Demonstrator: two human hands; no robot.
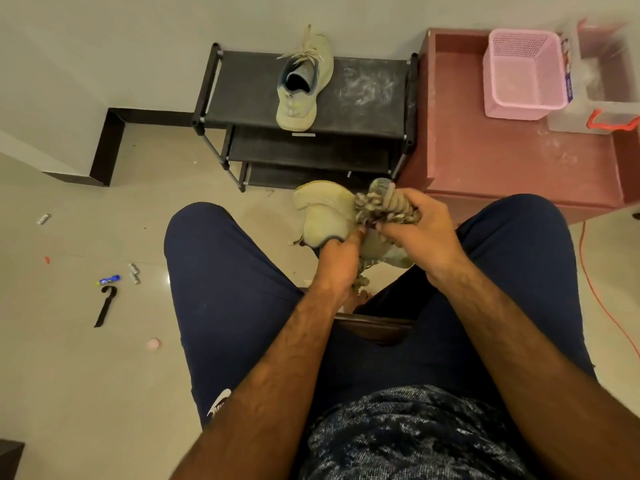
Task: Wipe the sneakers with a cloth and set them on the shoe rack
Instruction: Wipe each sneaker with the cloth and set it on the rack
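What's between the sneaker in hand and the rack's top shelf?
Nothing visible blocks it. The held sneaker, in the left hand, hangs just before the shoe rack, free on top right of the other sneaker. The right hand grips the cloth against it.

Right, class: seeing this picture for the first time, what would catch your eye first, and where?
At centre, between the knees, the left hand grips a pale sneaker while the right hand holds a rumpled cloth against it. A second sneaker sits on top of the black shoe rack; a pink basket stands on the reddish cabinet, right.
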